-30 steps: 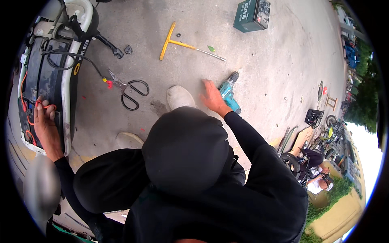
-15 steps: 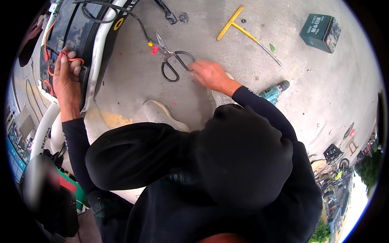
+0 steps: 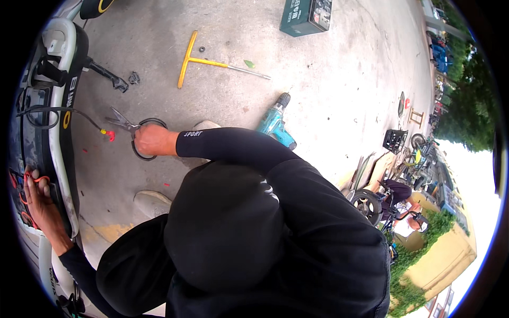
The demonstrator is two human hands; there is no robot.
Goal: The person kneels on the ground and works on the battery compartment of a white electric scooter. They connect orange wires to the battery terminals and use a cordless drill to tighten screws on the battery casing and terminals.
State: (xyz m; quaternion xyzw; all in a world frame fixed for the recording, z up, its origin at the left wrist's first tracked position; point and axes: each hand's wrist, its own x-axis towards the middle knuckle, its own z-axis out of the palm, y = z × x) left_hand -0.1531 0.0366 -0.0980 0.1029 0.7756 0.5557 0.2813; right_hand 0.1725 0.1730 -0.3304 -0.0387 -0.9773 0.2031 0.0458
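Our left hand (image 3: 45,212) is down on the white-framed scooter (image 3: 56,138), fingers pinched together on an orange wire (image 3: 41,178) over its dark body. Across to the right, our right hand (image 3: 154,140) is on the scissors (image 3: 125,122)! They lie on the concrete ground (image 3: 339,74) just right of the scooter, blades a little apart and pointing back toward it; our palm covers the handles, so we cannot tell if the fingers are clamped. Between scooter and scissors, a black cable (image 3: 85,114) reaches out to a red end (image 3: 110,136). Farther right of the scooter we have the yellow T-handled wrench (image 3: 199,60), then the teal drill (image 3: 273,123) on its side, and, well apart from the scooter, a dark green box (image 3: 298,20).
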